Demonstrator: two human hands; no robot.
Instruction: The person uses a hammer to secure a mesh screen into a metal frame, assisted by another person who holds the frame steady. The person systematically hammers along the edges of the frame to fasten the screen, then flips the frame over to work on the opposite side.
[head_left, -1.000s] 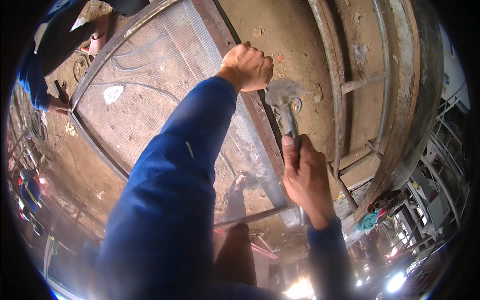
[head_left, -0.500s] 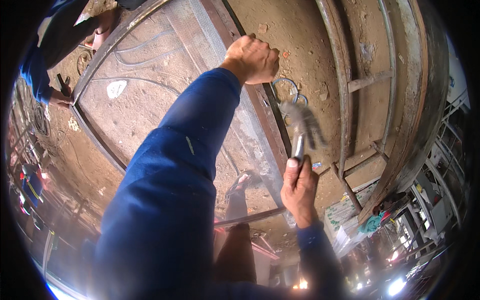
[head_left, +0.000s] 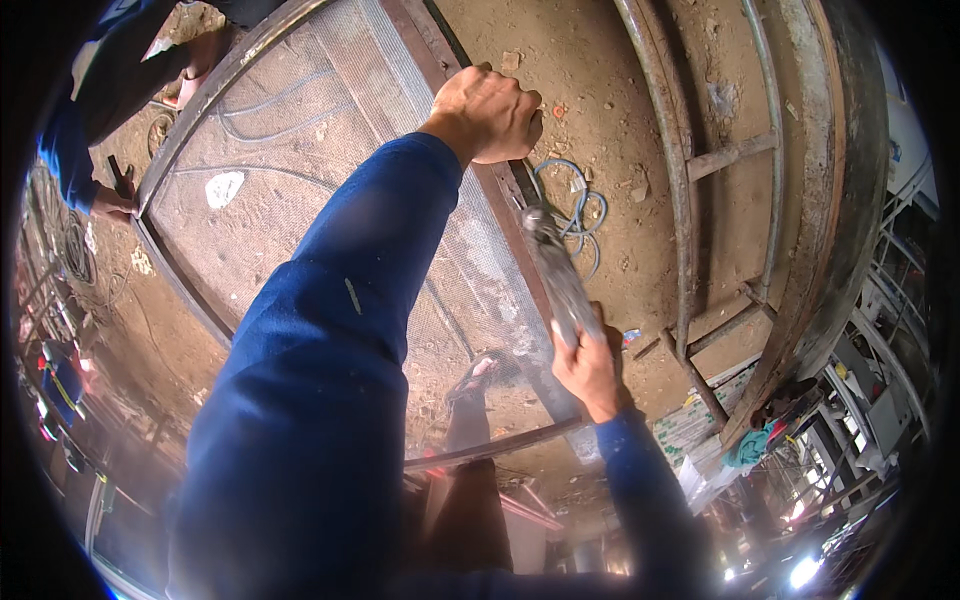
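A large frame with rusty metal bars (head_left: 522, 232) and a wire-mesh panel (head_left: 290, 200) stretches out in front of me. My left hand (head_left: 488, 113) is closed in a fist over its right-hand bar, and the fingers' undersides are hidden. My right hand (head_left: 590, 372), lower down beside the same bar, grips a hammer (head_left: 560, 275) by its handle. Motion smears the handle. The hammer's head is over the bar, a short way below my left fist; whether it touches the metal I cannot tell.
At the far left, a co-worker's hand (head_left: 112, 203) is at the frame's corner. A grey hose (head_left: 590, 212) lies coiled on the dirt floor right of the bar. Further right are a rusty tubular frame (head_left: 680, 190) and a long curved panel (head_left: 835, 200).
The hammer has swung leftward from over the floor to the bar, with my right hand turning along. My left fist stays on the bar; the whole view has shifted slightly.
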